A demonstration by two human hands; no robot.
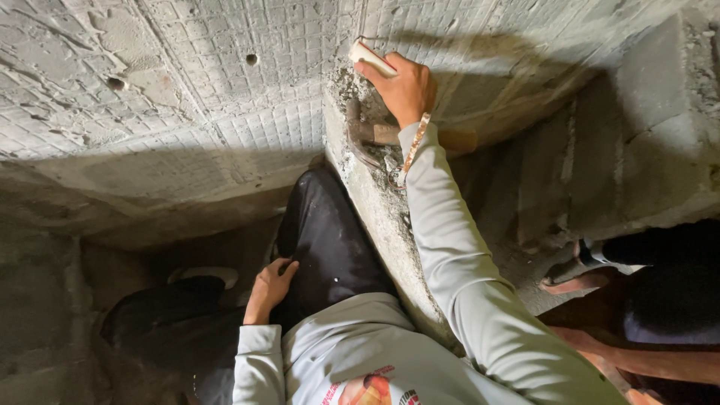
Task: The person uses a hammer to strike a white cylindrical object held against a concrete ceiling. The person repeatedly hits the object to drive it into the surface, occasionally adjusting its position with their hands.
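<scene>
The right hand (405, 90) grips a small pale block (370, 58), pressing it against the corner edge of the grid-scored concrete wall (247, 135). The left hand (271, 285) rests loosely curled on the dark trouser leg (330, 240), holding nothing.

surface: grey concrete ledge (379, 206) | on it: mortar crumbs (390, 169), hammer (375, 133) lying flat
</scene>
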